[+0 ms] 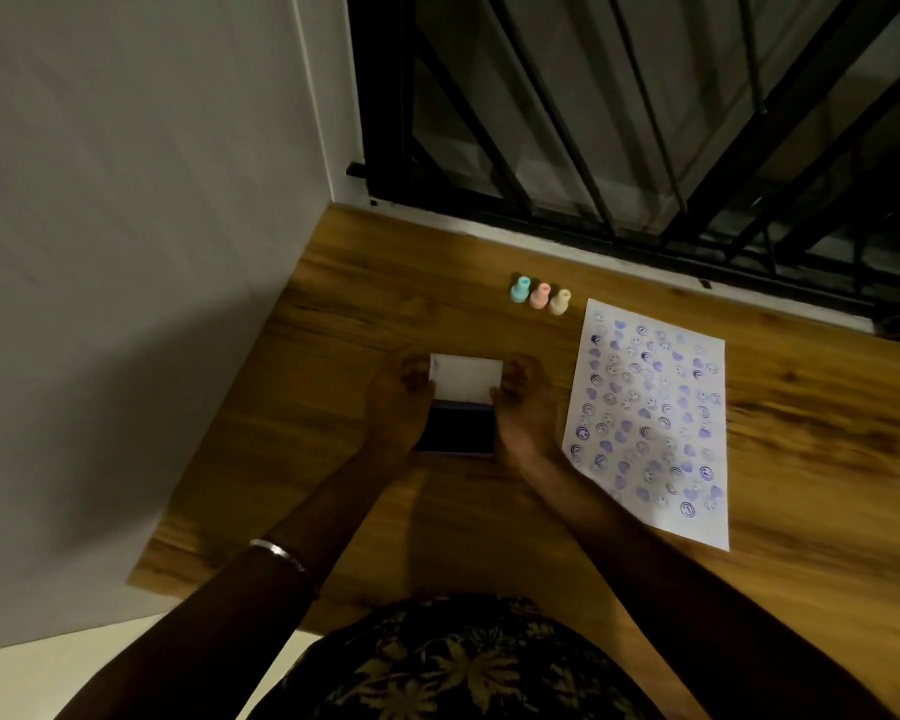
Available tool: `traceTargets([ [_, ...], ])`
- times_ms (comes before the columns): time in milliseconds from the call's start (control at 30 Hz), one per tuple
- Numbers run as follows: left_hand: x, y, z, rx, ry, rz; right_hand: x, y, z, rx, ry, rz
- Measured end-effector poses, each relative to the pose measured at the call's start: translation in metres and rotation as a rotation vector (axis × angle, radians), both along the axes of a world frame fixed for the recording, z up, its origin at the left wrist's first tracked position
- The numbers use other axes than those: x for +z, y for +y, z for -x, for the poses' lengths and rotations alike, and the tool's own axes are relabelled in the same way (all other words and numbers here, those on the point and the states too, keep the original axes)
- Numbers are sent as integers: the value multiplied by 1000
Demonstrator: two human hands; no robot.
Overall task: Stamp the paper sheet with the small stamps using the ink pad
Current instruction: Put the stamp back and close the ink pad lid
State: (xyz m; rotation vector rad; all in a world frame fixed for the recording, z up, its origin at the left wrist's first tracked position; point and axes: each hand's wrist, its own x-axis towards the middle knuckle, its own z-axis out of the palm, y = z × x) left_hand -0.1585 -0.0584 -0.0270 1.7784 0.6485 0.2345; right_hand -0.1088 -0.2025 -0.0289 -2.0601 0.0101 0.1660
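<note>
The paper sheet (650,418) was already full of prints, three stamps (540,296) stood aside, and the left hand (401,402) and right hand (526,407) grasped the ink pad (461,433) lid (466,377), probably closing it.

both arms reach forward, left hand (398,402) and right hand (528,407) facing each other, fingers curled inward.

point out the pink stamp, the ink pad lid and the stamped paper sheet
pink stamp (540,296), head view, its body.
ink pad lid (466,377), head view, middle of the white face.
paper sheet (650,407), head view, its stamped middle.
</note>
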Motion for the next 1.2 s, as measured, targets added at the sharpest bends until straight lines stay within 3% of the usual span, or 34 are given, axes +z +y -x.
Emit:
traceTargets([
  [133, 2, 1, 5, -18, -9, 121, 4, -7, 3, -1, -102, 32],
  [367, 7, 7, 42, -110, -159, -55, 10, -33, 22, 247, -306, 50],
  [533, -8, 7, 69, -222, -183, -224, 2, -49, 38, 454, -367, 194],
  [700, -19, 6, 84, -329, -186, -328, -2, -52, 41, 565, -332, 351],
  [1200, -16, 6, 81, -412, -174, -442, -6, -51, 50, 624, -340, 439],
])
